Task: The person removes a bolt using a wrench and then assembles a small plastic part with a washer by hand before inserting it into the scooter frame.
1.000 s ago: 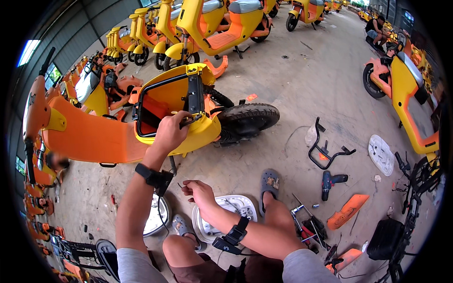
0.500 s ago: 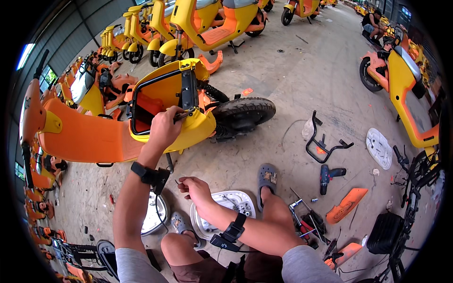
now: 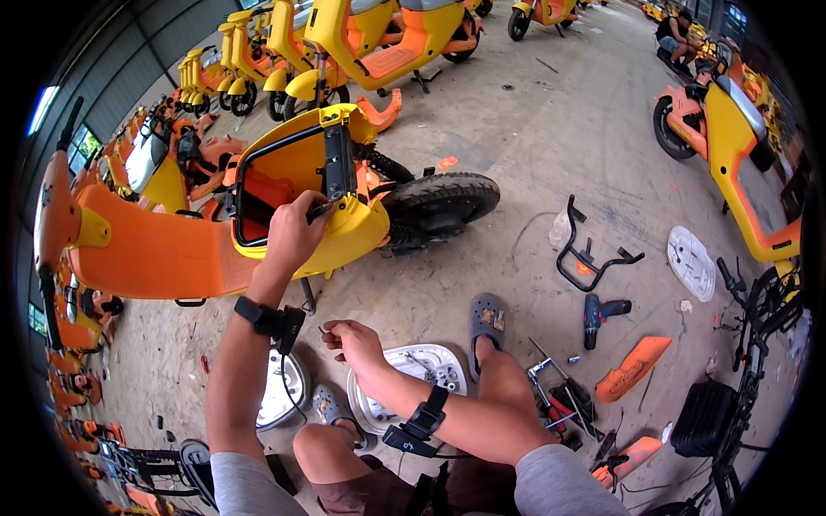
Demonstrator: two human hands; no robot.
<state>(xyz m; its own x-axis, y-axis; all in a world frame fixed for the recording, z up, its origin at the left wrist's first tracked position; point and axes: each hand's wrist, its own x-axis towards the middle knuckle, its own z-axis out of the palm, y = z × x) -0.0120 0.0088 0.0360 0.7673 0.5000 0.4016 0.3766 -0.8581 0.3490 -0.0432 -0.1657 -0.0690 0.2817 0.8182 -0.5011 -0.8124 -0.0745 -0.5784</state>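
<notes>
A yellow and orange scooter (image 3: 163, 251) stands before me, its seat bay uncovered and framed by a black rim. At the bay's rear corner, beside the black hinge plate (image 3: 339, 163), my left hand (image 3: 295, 230) is closed, fingertips on a small dark piece (image 3: 320, 211) too small to name. My right hand (image 3: 356, 346) hovers lower down, above a white oval tray (image 3: 459, 397) holding small metal parts. Its thumb and forefinger pinch a short, thin dark piece (image 3: 324, 330) whose kind I cannot make out.
Right of my foot lie a cordless drill (image 3: 593, 322), a bent black tube frame (image 3: 564, 254), several hand tools (image 3: 559, 391) and an orange panel (image 3: 634, 368). Another white panel (image 3: 691, 265) lies farther right. Parked scooters (image 3: 379, 64) line the back; a person (image 3: 675, 43) sits far right.
The view has shifted slightly. My left hand stays at the bay's corner, its fingers a little changed in angle; my right hand still pinches the thin piece.
</notes>
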